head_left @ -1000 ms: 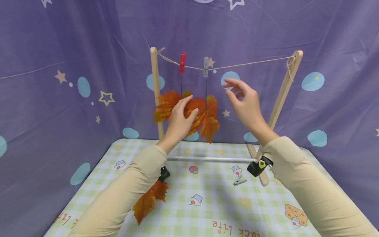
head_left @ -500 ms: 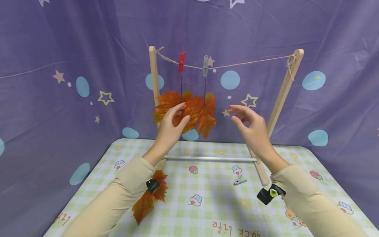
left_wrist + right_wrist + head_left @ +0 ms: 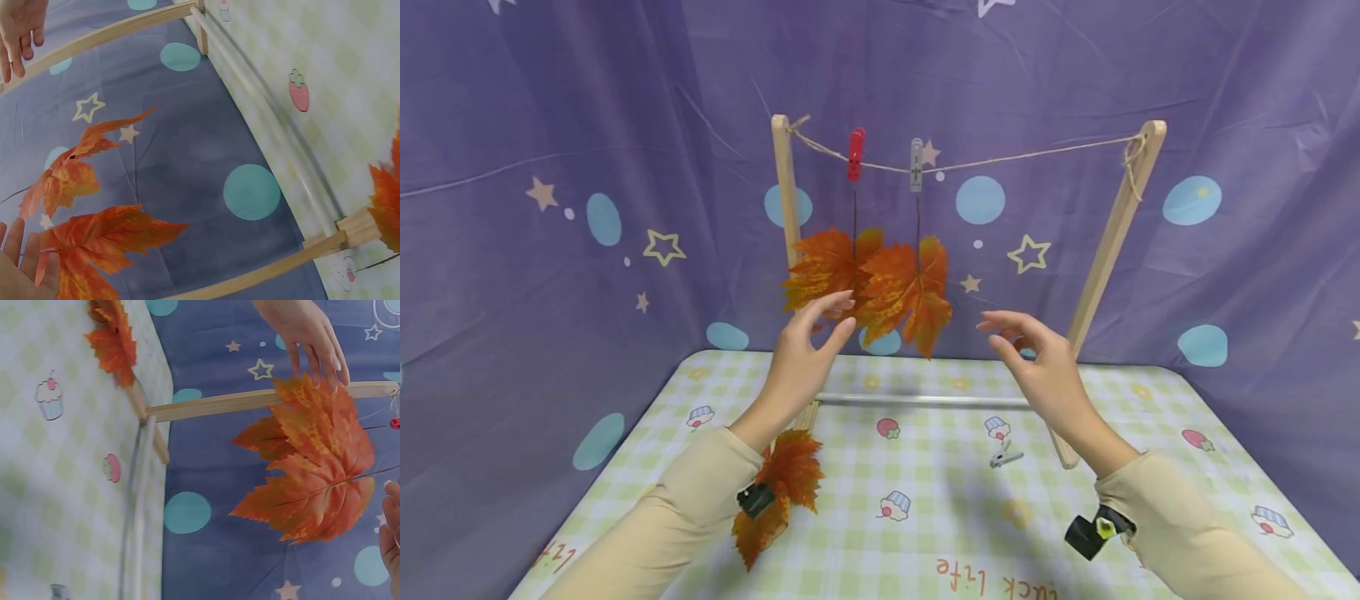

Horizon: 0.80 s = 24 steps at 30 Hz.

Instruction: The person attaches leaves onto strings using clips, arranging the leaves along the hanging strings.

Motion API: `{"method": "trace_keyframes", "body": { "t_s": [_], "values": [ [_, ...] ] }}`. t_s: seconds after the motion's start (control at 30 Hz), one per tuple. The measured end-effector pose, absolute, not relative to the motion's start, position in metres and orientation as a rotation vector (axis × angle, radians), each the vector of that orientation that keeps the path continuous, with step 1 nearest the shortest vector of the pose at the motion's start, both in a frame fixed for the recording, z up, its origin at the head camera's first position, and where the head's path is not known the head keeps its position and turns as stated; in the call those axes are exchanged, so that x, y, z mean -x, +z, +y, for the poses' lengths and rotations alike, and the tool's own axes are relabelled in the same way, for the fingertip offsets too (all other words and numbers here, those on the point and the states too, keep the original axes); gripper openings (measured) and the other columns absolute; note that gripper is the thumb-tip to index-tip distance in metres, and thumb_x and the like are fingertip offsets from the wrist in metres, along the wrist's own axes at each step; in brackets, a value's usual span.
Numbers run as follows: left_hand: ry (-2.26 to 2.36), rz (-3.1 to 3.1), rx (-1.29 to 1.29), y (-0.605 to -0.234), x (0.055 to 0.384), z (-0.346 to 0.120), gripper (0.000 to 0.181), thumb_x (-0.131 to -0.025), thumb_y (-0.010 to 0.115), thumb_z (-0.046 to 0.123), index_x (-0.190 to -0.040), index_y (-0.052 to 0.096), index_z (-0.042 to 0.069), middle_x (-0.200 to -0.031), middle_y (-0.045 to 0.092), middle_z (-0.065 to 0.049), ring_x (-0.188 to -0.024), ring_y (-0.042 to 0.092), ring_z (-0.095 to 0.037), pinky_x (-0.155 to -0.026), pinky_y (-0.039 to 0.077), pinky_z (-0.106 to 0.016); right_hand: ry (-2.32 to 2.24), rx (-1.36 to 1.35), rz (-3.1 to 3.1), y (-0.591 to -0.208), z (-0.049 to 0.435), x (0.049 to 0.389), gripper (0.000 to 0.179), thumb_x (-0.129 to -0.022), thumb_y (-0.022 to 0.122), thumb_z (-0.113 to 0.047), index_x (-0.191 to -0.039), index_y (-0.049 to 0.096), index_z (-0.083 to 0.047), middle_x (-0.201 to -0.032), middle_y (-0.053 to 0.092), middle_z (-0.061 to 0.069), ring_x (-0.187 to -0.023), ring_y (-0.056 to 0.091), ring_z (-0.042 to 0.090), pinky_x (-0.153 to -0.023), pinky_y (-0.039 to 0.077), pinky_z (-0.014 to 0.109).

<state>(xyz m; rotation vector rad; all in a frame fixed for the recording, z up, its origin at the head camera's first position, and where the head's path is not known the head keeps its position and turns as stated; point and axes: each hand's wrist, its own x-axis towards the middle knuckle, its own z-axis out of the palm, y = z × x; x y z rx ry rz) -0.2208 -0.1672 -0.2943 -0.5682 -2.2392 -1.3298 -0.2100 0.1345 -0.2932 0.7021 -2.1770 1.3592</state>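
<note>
Two orange maple leaves hang by their stems from a string (image 3: 1030,155): the left leaf (image 3: 823,260) under a red clothespin (image 3: 856,155), the right leaf (image 3: 917,292) under a grey clothespin (image 3: 916,166). My left hand (image 3: 797,354) hovers in front of the left leaf's lower edge, fingers loosely bent and holding nothing; whether it touches the leaf I cannot tell. To the right of the leaves, my right hand (image 3: 1041,362) is in the air with relaxed fingers and nothing in them. Another orange leaf (image 3: 796,471) lies on the table, partly hidden by the left wrist's camera.
A wooden frame carries the string between its left post (image 3: 785,183) and right post (image 3: 1112,242), with a pale crossbar (image 3: 925,401) low between them. A loose grey clothespin (image 3: 1004,457) lies on the checked tablecloth (image 3: 955,533). A purple curtain (image 3: 625,100) stands behind.
Both hands have come down from near the hanging leaves, the left one also leftward and the right one slightly rightward. The leaves have swayed slightly and stay hanging from the clothespins.
</note>
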Motion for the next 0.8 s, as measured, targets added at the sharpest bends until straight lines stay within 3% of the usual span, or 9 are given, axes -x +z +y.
{"method": "trace_keyframes", "body": {
  "t_s": [0.43,0.8],
  "values": [
    [-1.452,-2.278,0.493,-0.321,0.219,-0.188,0.035,-0.102,0.059,0.026,-0.134,0.059,0.012,-0.125,0.064,-0.006,-0.112,0.055,-0.022,-0.092,0.041,-0.047,1.410,-0.643,-2.204,-0.335,0.146,0.207,0.026,-0.096,0.064,-0.004,-0.122,0.068,-0.008,-0.109,0.071,0.008,-0.090,0.057,0.010,-0.076,0.044,0.018],
    [-1.431,-2.309,0.437,-0.340,0.220,-0.198,0.028,-0.101,0.060,0.033,-0.123,0.066,0.017,-0.112,0.069,-0.001,-0.100,0.059,-0.012,-0.085,0.046,-0.034,1.406,-0.551,-2.234,-0.367,0.155,0.213,0.021,-0.094,0.066,-0.001,-0.115,0.070,-0.004,-0.105,0.072,0.011,-0.087,0.059,0.008,-0.075,0.047,0.017]
  ]
}}
